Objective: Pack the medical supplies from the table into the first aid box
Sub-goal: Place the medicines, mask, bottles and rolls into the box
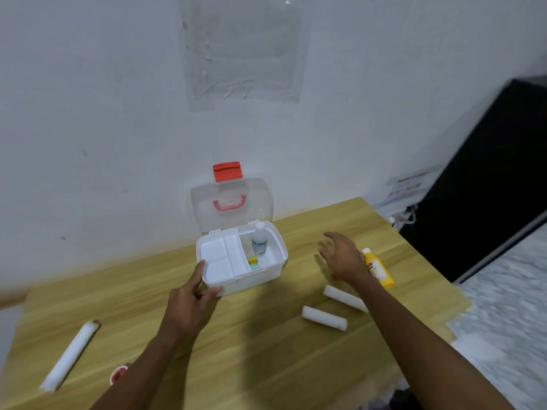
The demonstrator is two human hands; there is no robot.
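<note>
Now L hand point(192, 303) grips first aid box point(275, 270) corner, R hand point(343, 255) spread empty beside yellow bottle point(379, 269).

No text can be read. The yellow bottle point(378, 268) carries a label with red and dark print, the clear bottle point(259, 240) in the box a dark-printed label, and a wall sticker point(406, 184) reddish lines, all too blurred.

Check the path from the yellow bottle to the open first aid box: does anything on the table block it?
Only the right hand lies between the yellow bottle and the first aid box; the table there is bare, and the lid stands open.
</note>
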